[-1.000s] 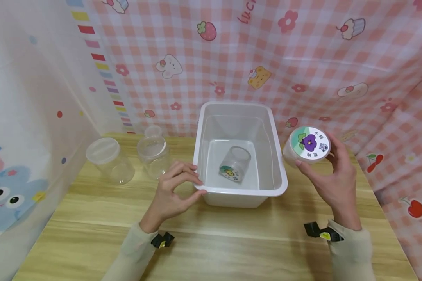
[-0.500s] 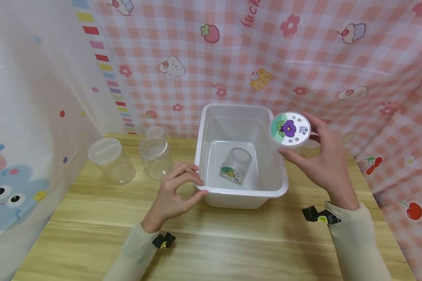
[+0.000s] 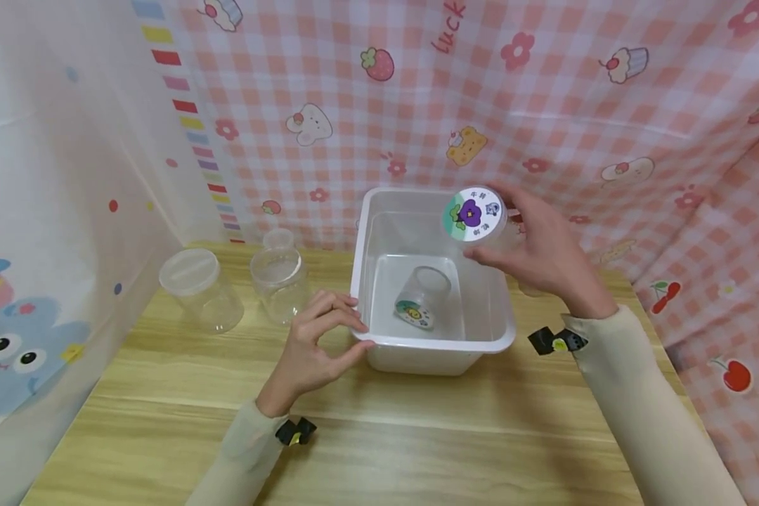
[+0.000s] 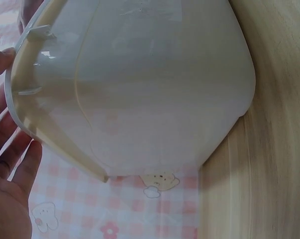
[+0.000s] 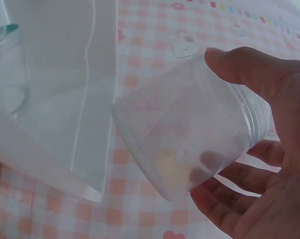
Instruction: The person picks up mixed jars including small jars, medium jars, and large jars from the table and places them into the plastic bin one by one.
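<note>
Evidently stiff, the white bin [image 3: 439, 346] has its rim pinched by the left hand [image 3: 313, 344]; near its far-right corner, perhaps above it, the right hand [image 3: 547, 249] grips a clear jar [image 3: 474, 215], likely light, slippery, best held round its sides.

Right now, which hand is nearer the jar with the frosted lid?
Left. The left hand grips the tub's rim, right of that jar; the right hand, holding another jar, is farther right.

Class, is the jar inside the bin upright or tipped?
Tipped: the jar lies on its side in the bin, labelled end toward the head camera.
</note>
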A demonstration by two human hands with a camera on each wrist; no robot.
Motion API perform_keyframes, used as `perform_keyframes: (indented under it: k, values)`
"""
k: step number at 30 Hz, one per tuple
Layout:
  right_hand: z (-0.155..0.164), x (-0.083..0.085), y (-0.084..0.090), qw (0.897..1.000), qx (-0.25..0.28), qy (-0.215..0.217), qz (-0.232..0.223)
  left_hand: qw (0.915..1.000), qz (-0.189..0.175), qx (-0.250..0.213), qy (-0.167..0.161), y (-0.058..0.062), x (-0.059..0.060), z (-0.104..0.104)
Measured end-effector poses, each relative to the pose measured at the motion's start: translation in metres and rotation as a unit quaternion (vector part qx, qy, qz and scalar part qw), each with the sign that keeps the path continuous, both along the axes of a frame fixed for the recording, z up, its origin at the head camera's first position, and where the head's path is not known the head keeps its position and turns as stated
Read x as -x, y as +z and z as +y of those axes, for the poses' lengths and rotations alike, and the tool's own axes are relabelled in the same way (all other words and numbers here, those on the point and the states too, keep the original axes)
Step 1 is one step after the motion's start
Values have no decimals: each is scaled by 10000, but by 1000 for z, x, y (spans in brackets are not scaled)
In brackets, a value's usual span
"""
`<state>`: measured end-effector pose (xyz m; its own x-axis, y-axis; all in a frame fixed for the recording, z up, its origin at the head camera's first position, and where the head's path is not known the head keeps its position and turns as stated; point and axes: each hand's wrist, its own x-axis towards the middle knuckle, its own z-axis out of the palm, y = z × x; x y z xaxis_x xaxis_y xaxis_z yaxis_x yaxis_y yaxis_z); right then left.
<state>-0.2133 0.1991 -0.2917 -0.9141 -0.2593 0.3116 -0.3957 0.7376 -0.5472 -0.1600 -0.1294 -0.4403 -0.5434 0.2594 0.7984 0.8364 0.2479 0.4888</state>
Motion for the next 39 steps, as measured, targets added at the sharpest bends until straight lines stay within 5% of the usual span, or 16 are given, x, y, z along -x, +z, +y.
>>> perform_keyframes:
  k: [10,21,28,39]
  values:
    - [-9,31,9,9974,-514,451,-226,10000,-45,5,-5,-1,1,-1]
    - [-26,51,8,9869,-1073,664,-1009,10000,-34,-15,-25,1,1,-2]
    - [-20,46,2,9874,-990,565,-1095,10000,-9,-9,-70,-1,1,-1]
    - [2,23,1,9975,-437,223,-513,9999,-96,-31,-49,-2,1,-1]
